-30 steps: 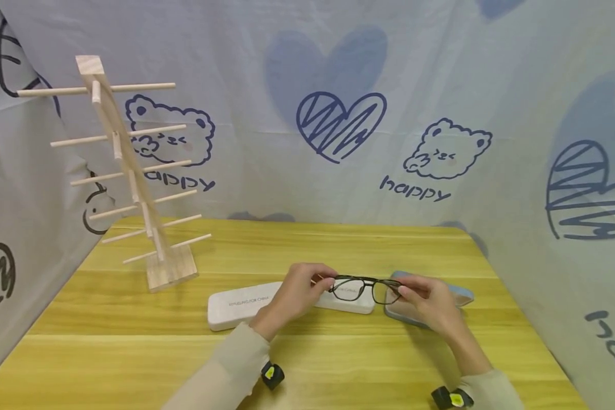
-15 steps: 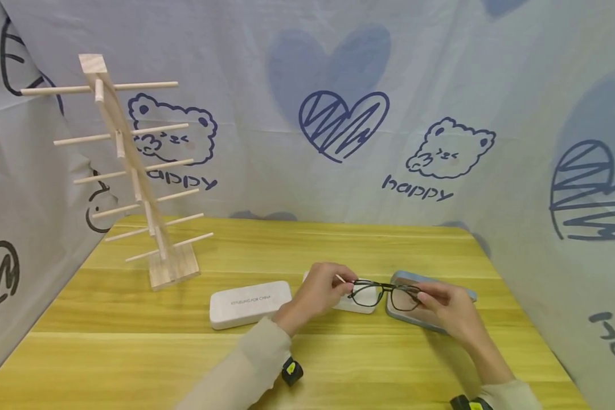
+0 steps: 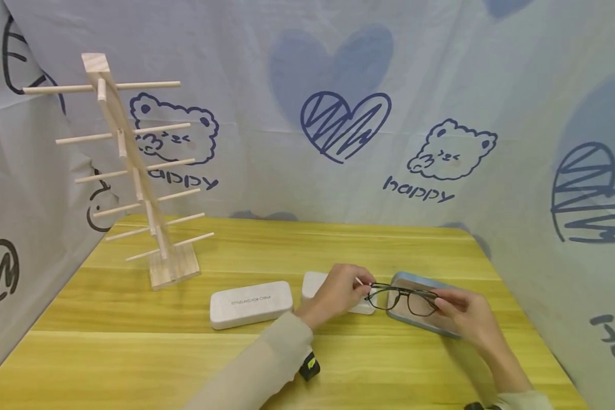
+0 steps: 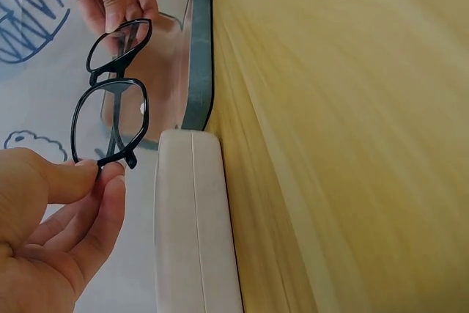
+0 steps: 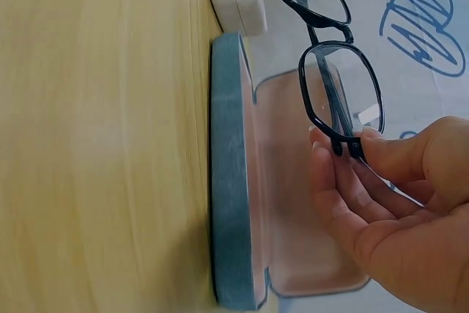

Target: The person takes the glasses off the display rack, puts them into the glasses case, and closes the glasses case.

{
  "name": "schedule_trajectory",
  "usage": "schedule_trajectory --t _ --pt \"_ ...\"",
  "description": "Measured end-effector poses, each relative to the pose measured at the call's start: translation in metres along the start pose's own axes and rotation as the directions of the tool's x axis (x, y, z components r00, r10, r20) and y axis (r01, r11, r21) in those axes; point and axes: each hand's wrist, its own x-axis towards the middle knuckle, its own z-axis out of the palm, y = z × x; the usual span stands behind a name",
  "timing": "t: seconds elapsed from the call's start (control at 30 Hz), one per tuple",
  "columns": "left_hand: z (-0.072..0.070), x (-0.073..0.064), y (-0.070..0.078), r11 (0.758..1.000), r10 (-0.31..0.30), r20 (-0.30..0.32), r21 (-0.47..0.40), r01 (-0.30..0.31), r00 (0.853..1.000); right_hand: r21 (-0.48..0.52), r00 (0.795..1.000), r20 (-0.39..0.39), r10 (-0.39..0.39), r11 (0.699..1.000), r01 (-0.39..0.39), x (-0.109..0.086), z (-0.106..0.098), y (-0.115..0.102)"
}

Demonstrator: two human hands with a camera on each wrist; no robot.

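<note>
Both hands hold a pair of black-framed eyeglasses [image 3: 401, 291] by the outer ends of the frame. My left hand [image 3: 339, 291] pinches the left end between thumb and fingers, and my right hand [image 3: 470, 316] pinches the other. The temples look folded behind the lenses in the right wrist view. Beneath and behind the glasses lies a blue-grey glasses case [image 5: 231, 181], lid up, its pink lining [image 5: 300, 240] showing; the glasses are held above it. Beside it, a white glasses case [image 3: 314, 283] is partly hidden by my left hand.
Another closed white glasses case [image 3: 251, 305] with printed lettering lies left of my hands. A tall wooden rack [image 3: 123, 136] with several pegs stands at the back left of the wooden table [image 3: 148, 353]. Patterned cloth [image 3: 266, 154] hangs behind and at both sides.
Both hands have carried the eyeglasses to the right and slightly down, from in front of the white case to over the open blue-grey case. The cases and rack stay put.
</note>
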Motion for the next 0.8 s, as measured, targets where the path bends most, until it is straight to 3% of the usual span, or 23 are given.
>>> schedule_trajectory --t 0.4,0.63,0.8 --pt "0.025 0.024 0.010 0.998 0.023 0.023 0.064 -0.025 0.999 -0.160 0.996 -0.040 0.085 0.983 -0.090 -0.007 -0.020 0.017" --pt "0.039 0.031 0.014 0.996 -0.031 0.053 0.090 0.026 0.998 -0.137 0.991 -0.053 0.121 0.982 -0.127 -0.009 -0.026 0.025" --pt "0.047 0.037 0.018 0.988 -0.028 0.061 0.152 0.019 0.998 -0.122 0.989 -0.069 0.132 0.983 -0.140 -0.009 -0.027 0.030"
